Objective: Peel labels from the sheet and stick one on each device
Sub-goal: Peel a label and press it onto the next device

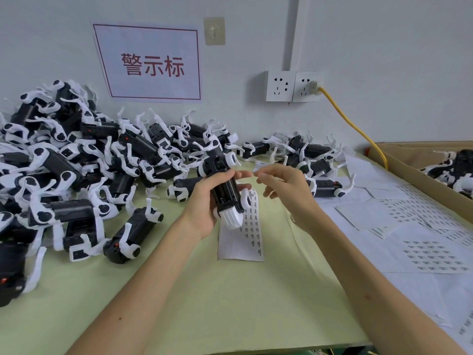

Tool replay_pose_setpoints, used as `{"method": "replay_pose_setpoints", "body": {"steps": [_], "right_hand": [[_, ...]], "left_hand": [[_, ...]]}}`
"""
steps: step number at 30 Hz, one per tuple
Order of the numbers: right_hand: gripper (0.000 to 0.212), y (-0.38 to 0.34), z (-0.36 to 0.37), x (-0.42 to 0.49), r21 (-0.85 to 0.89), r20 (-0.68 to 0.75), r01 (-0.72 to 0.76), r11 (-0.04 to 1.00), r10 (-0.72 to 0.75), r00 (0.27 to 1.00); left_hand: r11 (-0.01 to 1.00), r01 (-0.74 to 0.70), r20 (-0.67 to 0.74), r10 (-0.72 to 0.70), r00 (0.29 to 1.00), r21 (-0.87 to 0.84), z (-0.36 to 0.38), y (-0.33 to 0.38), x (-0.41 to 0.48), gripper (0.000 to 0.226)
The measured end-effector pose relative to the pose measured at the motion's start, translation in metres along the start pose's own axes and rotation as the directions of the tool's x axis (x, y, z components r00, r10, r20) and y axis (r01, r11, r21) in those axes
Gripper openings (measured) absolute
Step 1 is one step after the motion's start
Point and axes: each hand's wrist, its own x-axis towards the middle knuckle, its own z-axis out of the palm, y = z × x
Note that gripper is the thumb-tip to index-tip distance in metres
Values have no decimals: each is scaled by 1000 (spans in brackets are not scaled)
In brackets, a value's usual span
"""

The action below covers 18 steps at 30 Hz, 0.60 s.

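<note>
My left hand (208, 198) grips a black-and-white device (225, 190) and holds it upright above the table. My right hand (284, 187) hovers just right of the device, its thumb and forefinger pinched on a small white label (256, 171) near the device's top. Under both hands a narrow label sheet (247, 239) lies flat on the pale green table (204, 290), with small printed labels down its right side.
A large pile of black-and-white devices (76, 160) fills the left and back of the table. Used and fresh label sheets (422, 242) spread at the right. A cardboard box (422, 180) with more devices stands far right. A yellow cable (358, 129) runs from the wall socket.
</note>
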Motion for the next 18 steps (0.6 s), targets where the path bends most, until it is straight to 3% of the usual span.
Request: {"method": "replay_pose_setpoints", "body": {"steps": [9, 18], "right_hand": [[2, -4, 1, -2, 78, 67, 14, 997, -19, 998], [7, -5, -1, -2, 123, 76, -31, 992, 22, 997]], "left_hand": [[999, 27, 22, -27, 999, -32, 0, 1, 0, 16], [999, 24, 54, -22, 998, -31, 0, 2, -1, 17]]}}
